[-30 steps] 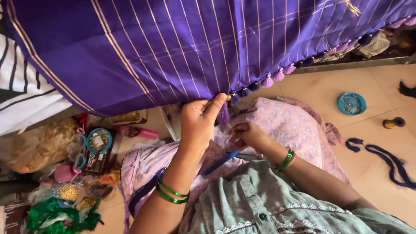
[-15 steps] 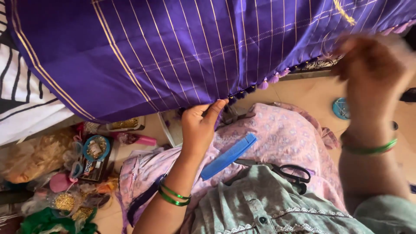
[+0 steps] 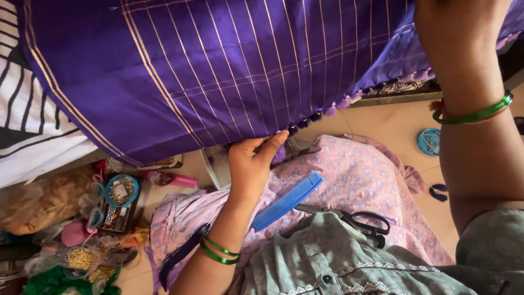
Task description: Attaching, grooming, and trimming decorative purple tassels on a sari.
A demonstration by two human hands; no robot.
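Note:
A purple cloth [image 3: 218,71] with thin gold stripes hangs across the top of the view, its lower edge lined with small purple and pink tassels [image 3: 333,109]. My left hand [image 3: 252,164] pinches that tasselled edge near the middle, green bangles on the wrist. My right hand [image 3: 458,33] is raised at the top right, close to the camera, against the cloth's upper part; its fingers are out of view. On my lap, covered in pink patterned fabric [image 3: 371,180], lie a blue comb [image 3: 287,200] and black-handled scissors [image 3: 363,224].
At the lower left lies a heap of craft supplies: a round blue tin [image 3: 121,190], gold beads [image 3: 82,258], a pink tube [image 3: 174,179] and green material [image 3: 54,281]. Another blue round tin [image 3: 429,142] sits on the tan floor at right. A black-and-white striped cloth [image 3: 27,125] is at left.
My right hand left my lap, rose to the upper right and now reaches the cloth near the camera. The comb and scissors on my lap came into view. My left hand kept its pinch.

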